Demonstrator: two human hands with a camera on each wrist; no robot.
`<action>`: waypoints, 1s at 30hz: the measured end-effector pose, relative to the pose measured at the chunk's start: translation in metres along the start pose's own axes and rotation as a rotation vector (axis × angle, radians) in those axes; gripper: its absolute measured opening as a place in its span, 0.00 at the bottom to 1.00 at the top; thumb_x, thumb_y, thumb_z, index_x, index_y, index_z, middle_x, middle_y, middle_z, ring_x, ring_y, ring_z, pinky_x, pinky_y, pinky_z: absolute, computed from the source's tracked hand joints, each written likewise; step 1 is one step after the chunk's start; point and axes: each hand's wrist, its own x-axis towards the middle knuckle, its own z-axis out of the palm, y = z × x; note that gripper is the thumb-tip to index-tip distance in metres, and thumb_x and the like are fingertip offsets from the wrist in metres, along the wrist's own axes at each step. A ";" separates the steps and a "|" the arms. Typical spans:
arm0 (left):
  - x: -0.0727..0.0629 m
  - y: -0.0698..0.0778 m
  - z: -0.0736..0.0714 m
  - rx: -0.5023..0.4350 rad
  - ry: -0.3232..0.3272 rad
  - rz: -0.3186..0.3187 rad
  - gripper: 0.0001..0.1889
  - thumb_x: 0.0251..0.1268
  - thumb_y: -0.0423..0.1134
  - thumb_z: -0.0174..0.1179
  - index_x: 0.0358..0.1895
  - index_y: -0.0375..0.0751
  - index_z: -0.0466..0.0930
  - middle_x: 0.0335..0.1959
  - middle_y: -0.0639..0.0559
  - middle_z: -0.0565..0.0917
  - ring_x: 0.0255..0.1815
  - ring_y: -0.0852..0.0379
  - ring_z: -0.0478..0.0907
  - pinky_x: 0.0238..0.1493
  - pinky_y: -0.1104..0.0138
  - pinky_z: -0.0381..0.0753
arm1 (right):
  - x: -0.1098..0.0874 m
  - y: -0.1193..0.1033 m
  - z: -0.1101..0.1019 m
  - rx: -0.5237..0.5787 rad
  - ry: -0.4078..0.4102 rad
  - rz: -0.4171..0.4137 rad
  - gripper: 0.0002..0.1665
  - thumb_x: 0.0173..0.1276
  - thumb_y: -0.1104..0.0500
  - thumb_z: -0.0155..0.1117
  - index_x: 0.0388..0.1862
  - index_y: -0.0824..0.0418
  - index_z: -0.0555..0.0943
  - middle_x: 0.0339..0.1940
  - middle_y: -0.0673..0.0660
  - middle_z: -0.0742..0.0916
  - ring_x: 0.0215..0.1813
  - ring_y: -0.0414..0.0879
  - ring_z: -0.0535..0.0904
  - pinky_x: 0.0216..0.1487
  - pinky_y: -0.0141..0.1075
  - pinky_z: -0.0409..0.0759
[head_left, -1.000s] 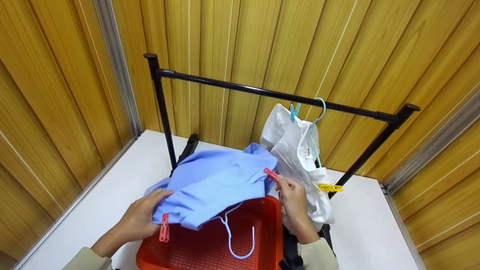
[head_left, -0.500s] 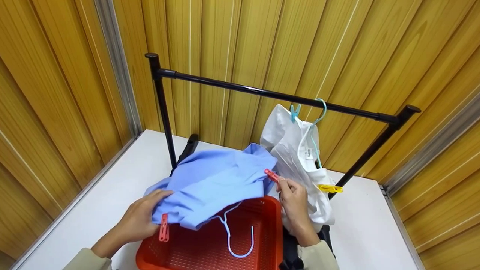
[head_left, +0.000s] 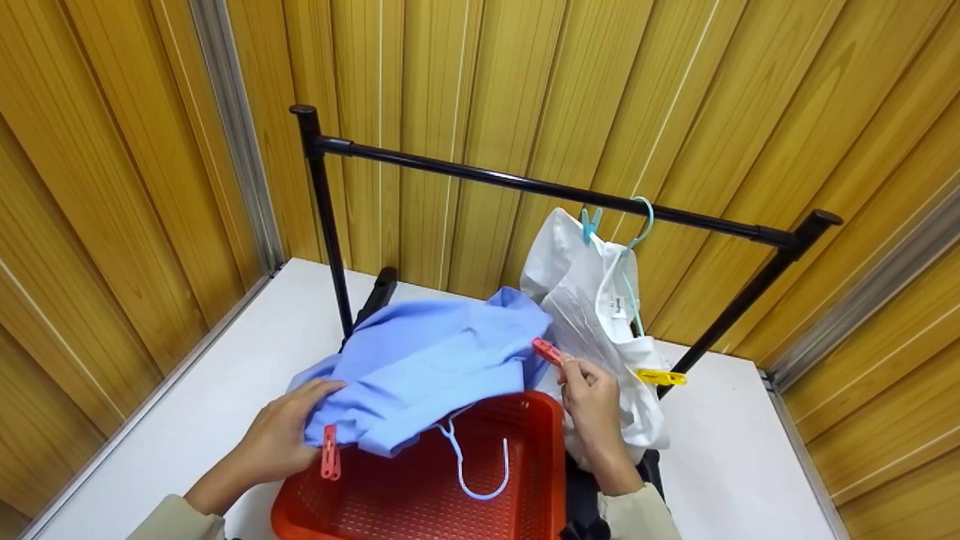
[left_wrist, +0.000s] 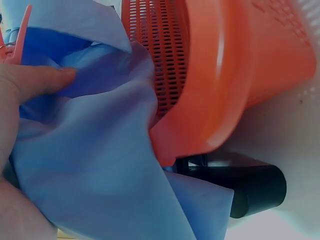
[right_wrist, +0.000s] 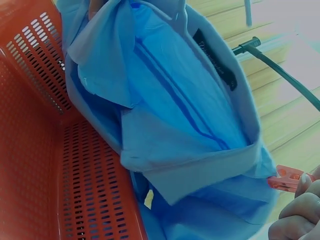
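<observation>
A light blue collared shirt [head_left: 442, 352] spreads over the far part of a red plastic basket [head_left: 559, 450]. My left hand [head_left: 281, 431] grips the shirt's left side, thumb on top and the other fingers hidden in the cloth. Beside it a red clothespin [head_left: 330, 454] bites the shirt's edge. My right hand [head_left: 592, 397] pinches a second red clothespin [right_wrist: 287, 179] whose tip meets the shirt's right shoulder. From the shirt's neck a pale blue hanger [head_left: 484, 491] sticks out, hook toward me; its arms are inside the cloth.
Behind the shirt stands a black clothes rack [head_left: 480, 172]. A white shirt [head_left: 577, 300] hangs there on a mint hanger [head_left: 641, 225], with a teal clothespin [head_left: 590, 223] and a yellow clothespin [head_left: 660, 377]. Wood-look panels [head_left: 495, 75] close in the white table [head_left: 727, 442].
My right hand and its clothespin have shifted slightly right. The hanger hook has risen a little toward the shirt. My left hand stays in place.
</observation>
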 end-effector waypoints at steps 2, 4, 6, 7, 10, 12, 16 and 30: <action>0.000 0.000 -0.001 -0.002 -0.014 -0.026 0.33 0.48 0.38 0.82 0.61 0.36 0.83 0.58 0.43 0.85 0.55 0.38 0.85 0.49 0.43 0.85 | 0.000 0.000 -0.001 0.011 0.007 -0.008 0.23 0.78 0.67 0.56 0.18 0.68 0.75 0.09 0.46 0.68 0.13 0.34 0.61 0.17 0.25 0.57; 0.000 0.000 -0.001 -0.005 -0.028 -0.052 0.33 0.49 0.37 0.82 0.62 0.37 0.83 0.58 0.42 0.85 0.56 0.37 0.85 0.50 0.42 0.84 | -0.001 0.000 -0.001 0.023 0.012 -0.009 0.23 0.77 0.68 0.56 0.18 0.69 0.75 0.09 0.46 0.68 0.14 0.35 0.60 0.17 0.26 0.57; 0.000 0.001 -0.001 -0.011 -0.039 -0.074 0.33 0.49 0.36 0.81 0.62 0.37 0.83 0.59 0.41 0.84 0.55 0.36 0.84 0.50 0.41 0.84 | -0.001 0.000 -0.002 0.023 0.011 -0.012 0.22 0.78 0.68 0.56 0.19 0.73 0.75 0.09 0.46 0.68 0.13 0.35 0.60 0.17 0.26 0.57; -0.001 0.001 -0.001 -0.014 -0.042 -0.082 0.33 0.48 0.35 0.81 0.63 0.37 0.82 0.60 0.40 0.84 0.55 0.35 0.84 0.50 0.41 0.84 | -0.002 0.000 -0.002 0.023 0.010 -0.009 0.22 0.78 0.68 0.56 0.20 0.74 0.75 0.09 0.46 0.68 0.13 0.35 0.60 0.17 0.26 0.57; 0.000 0.002 -0.001 -0.021 -0.045 -0.088 0.34 0.48 0.34 0.80 0.63 0.37 0.82 0.61 0.38 0.83 0.55 0.34 0.84 0.50 0.40 0.83 | -0.003 0.001 -0.002 0.019 0.008 -0.002 0.22 0.78 0.68 0.57 0.20 0.74 0.75 0.09 0.46 0.68 0.13 0.35 0.60 0.17 0.25 0.57; 0.000 0.002 -0.001 -0.028 -0.045 -0.090 0.34 0.49 0.35 0.81 0.64 0.37 0.82 0.64 0.37 0.82 0.56 0.33 0.84 0.51 0.39 0.83 | -0.004 0.002 -0.003 0.021 0.004 0.006 0.22 0.78 0.67 0.57 0.21 0.74 0.75 0.09 0.46 0.68 0.13 0.35 0.60 0.16 0.25 0.56; 0.001 0.004 -0.003 -0.030 -0.060 -0.085 0.35 0.50 0.37 0.81 0.65 0.36 0.82 0.64 0.36 0.82 0.58 0.33 0.83 0.52 0.39 0.83 | -0.006 0.003 -0.003 0.015 -0.004 0.015 0.22 0.78 0.67 0.57 0.21 0.73 0.76 0.09 0.46 0.68 0.13 0.34 0.61 0.16 0.25 0.57; 0.013 0.028 -0.008 -0.070 -0.090 -0.152 0.36 0.49 0.36 0.82 0.66 0.36 0.81 0.59 0.43 0.83 0.60 0.37 0.81 0.56 0.38 0.80 | -0.014 0.008 -0.007 0.022 -0.045 0.032 0.22 0.80 0.65 0.56 0.20 0.69 0.75 0.09 0.47 0.68 0.13 0.35 0.62 0.16 0.26 0.59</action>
